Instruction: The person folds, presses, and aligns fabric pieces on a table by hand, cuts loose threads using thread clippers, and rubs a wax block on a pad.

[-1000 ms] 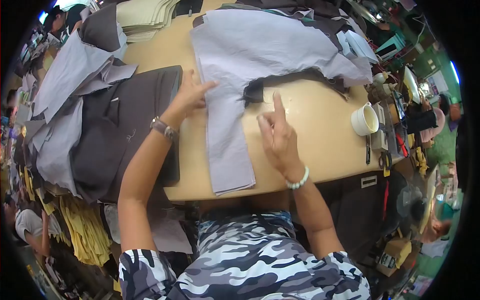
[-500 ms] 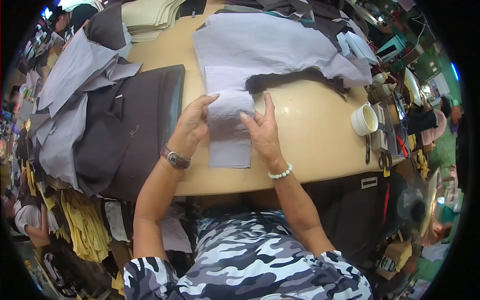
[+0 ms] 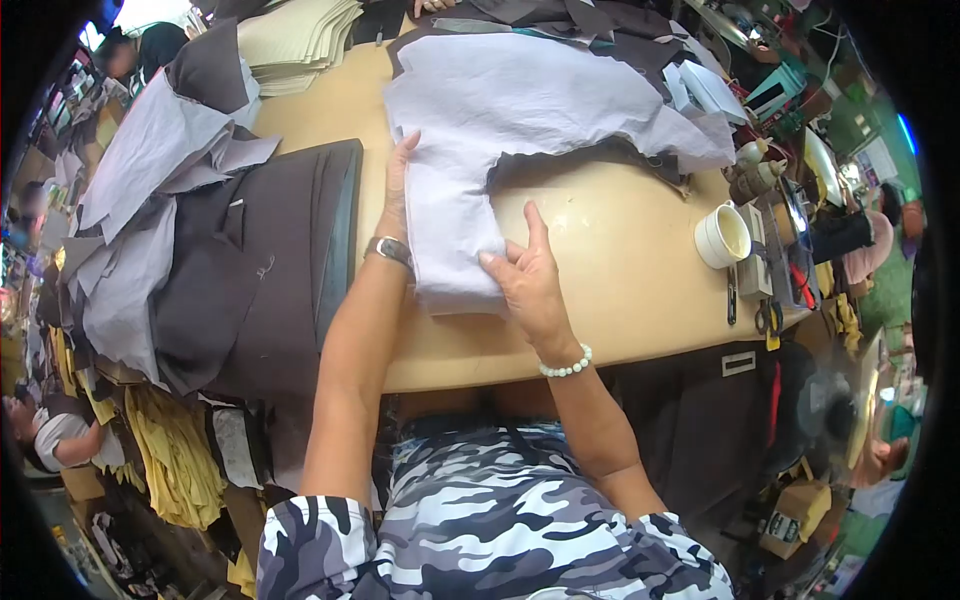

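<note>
A pale lilac-grey fabric piece (image 3: 530, 90) lies over a dark layer on the table, with a narrow strip of it (image 3: 450, 230) reaching down towards me. My right hand (image 3: 530, 285) grips the strip's lower right edge, thumb on top, index finger stretched up and the other fingers partly under the cloth. Along the strip's left edge, my left hand (image 3: 397, 190) is turned on its side with one digit stretched forward; the cloth hides its other fingers. The strip's near end is raised and curves downward above the tabletop.
Dark folded fabric (image 3: 270, 260) and loose lilac-grey pieces (image 3: 150, 150) are stacked on the left. Cream sheets (image 3: 295, 45) lie at the back. A white cup (image 3: 722, 237), a black pen (image 3: 732, 297) and yellow-handled scissors (image 3: 770, 322) are at the right. Another person's hand (image 3: 433, 5) shows at the far edge.
The folded-back end of the strip has come down towards me and now covers the lower part. My left hand has moved forward along the left edge; my right hand has shifted slightly nearer.
</note>
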Tool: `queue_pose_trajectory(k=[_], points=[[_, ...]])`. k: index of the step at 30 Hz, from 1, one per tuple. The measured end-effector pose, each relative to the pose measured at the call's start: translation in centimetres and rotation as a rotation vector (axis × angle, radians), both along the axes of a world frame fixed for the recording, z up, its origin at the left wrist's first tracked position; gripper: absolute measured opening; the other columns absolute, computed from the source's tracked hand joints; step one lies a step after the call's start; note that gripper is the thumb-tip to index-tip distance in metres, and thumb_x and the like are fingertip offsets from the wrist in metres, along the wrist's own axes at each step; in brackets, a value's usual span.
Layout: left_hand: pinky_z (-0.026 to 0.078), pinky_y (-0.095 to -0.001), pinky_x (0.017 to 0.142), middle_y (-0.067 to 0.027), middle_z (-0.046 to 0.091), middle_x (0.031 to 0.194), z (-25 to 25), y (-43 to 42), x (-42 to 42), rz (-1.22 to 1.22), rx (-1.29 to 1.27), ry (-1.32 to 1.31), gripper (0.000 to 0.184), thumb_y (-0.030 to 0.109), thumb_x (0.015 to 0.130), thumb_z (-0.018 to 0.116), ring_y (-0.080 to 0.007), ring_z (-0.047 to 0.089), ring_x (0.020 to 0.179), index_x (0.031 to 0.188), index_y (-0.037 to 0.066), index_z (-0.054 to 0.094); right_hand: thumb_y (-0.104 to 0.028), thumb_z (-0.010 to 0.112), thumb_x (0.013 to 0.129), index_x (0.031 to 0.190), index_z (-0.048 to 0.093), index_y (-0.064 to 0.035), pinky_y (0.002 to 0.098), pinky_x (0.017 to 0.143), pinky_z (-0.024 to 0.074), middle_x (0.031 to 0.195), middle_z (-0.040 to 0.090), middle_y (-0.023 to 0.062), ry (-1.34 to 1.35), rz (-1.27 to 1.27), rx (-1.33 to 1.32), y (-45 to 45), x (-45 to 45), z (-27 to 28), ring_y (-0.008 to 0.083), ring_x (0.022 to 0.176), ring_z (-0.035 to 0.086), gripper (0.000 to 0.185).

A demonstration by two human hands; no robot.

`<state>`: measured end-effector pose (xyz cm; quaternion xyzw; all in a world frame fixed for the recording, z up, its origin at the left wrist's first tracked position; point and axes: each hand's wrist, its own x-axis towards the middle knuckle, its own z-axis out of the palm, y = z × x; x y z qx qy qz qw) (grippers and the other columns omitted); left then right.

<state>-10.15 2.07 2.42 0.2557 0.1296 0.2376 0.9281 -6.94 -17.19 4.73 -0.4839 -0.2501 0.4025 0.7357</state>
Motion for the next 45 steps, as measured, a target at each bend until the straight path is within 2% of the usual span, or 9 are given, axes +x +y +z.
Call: queue_pose_trajectory(k=[5, 14, 17, 20, 24, 27, 30, 37, 45], points=[[0.054, -0.0397, 0.079, -0.0129, 0.064, 0.087, -0.4, 6.1, 0.7, 0.009, 0.127, 0.342, 0.028, 0.003, 0.072, 0.063, -0.0253, 0.063, 0.08, 0.099, -0.002, 0.057, 0.004, 0.057, 0.085, 0.144, -0.013, 0.0007, 0.0301, 0.084, 0.0488, 0.112, 0.059, 0.0228, -0.007, 0.072, -0.154, -1.2, -0.8, -2.1, 0.0192, 0.097, 0.06, 0.092], [0.059, -0.0372, 0.073, -0.0162, 0.063, 0.09, 1.1, 9.9, 2.0, 0.136, 0.272, 0.272, 0.028, -0.003, 0.073, 0.058, -0.0254, 0.066, 0.075, 0.101, -0.006, 0.056, 0.008, 0.06, 0.082, 0.143, -0.017, -0.0024, 0.0332, 0.096, 0.0435, 0.126, 0.046, 0.0281, 0.13, 0.101, -0.062, -3.5, -3.7, 1.2, 0.0248, 0.111, 0.053, 0.099], [0.056, -0.0387, 0.079, -0.0167, 0.062, 0.096, -0.3, 10.5, 2.7, 0.141, 0.477, 0.406, 0.031, -0.001, 0.073, 0.057, -0.0263, 0.066, 0.084, 0.104, -0.006, 0.055, 0.005, 0.062, 0.082, 0.144, -0.016, -0.0022, 0.0327, 0.08, 0.0508, 0.116, 0.054, 0.0211, 0.009, 0.085, -0.232, -4.0, -4.6, 0.2, 0.0212, 0.094, 0.06, 0.1], [0.049, -0.0412, 0.086, -0.0167, 0.062, 0.1, -4.9, 12.1, 4.0, 0.315, 1.006, 0.717, 0.039, 0.003, 0.073, 0.059, -0.0282, 0.062, 0.097, 0.11, -0.009, 0.052, 0.0, 0.065, 0.08, 0.145, -0.009, -0.0016, 0.033, 0.069, 0.053, 0.106, 0.057, 0.0194, -0.411, 0.062, -0.409, -4.7, -5.2, -0.1, 0.0254, 0.082, 0.063, 0.099], [0.042, -0.0411, 0.093, -0.0213, 0.057, 0.111, -0.3, 8.1, 3.0, 1.083, 1.681, 0.813, 0.04, 0.006, 0.075, 0.059, -0.0362, 0.054, 0.105, 0.114, 0.001, 0.054, -0.009, 0.069, 0.077, 0.146, 0.007, 0.0005, 0.0345, 0.062, 0.0511, 0.098, 0.058, 0.0202, -0.969, -0.032, -0.654, -6.8, -4.1, 0.2, 0.0325, 0.075, 0.062, 0.093], [0.04, -0.0423, 0.096, -0.0183, 0.055, 0.119, 3.4, 5.5, 0.1, 0.852, 2.068, 0.495, 0.035, 0.011, 0.079, 0.063, -0.0347, 0.05, 0.113, 0.113, 0.004, 0.06, -0.011, 0.068, 0.078, 0.144, 0.02, 0.0021, 0.0373, 0.068, 0.0501, 0.101, 0.057, 0.0202, -0.834, -0.161, -0.757, -8.0, -1.7, 1.7, 0.0351, 0.083, 0.06, 0.083], [0.039, -0.042, 0.098, -0.0139, 0.052, 0.126, 2.6, 3.0, -1.4, 0.31, 2.538, 0.207, 0.029, 0.009, 0.079, 0.062, -0.0313, 0.047, 0.118, 0.108, 0.01, 0.064, -0.007, 0.065, 0.077, 0.138, 0.035, 0.0019, 0.0412, 0.08, 0.0469, 0.106, 0.055, 0.021, -1.266, -0.449, -0.666, -11.1, 4.0, 0.6, 0.037, 0.095, 0.056, 0.068], [0.041, -0.0403, 0.096, -0.0181, 0.051, 0.126, -0.3, 1.7, -1.7, 0.107, 2.207, 0.442, 0.038, 0.009, 0.081, 0.06, -0.034, 0.05, 0.113, 0.118, 0.003, 0.057, -0.009, 0.059, 0.076, 0.112, 0.063, -0.0039, 0.0432, 0.097, 0.0383, 0.12, 0.052, 0.0217, -1.654, -0.769, -1.07, -19.9, 19.1, 3.5, 0.0371, 0.112, 0.049, 0.037], [0.042, -0.0401, 0.093, -0.0197, 0.052, 0.122, 0.5, 1.3, -1.6, 0.017, 2.057, 0.488, 0.057, 0.016, 0.076, 0.066, -0.0346, 0.051, 0.109, 0.127, -0.002, 0.048, -0.059, 0.062, 0.075, 0.112, 0.067, -0.0075, 0.0558, 0.101, 0.0263, 0.134, 0.044, 0.0216, -1.588, -0.569, -1.424, -18.3, 23.3, 3.4, 0.0371, 0.128, 0.035, 0.064]])
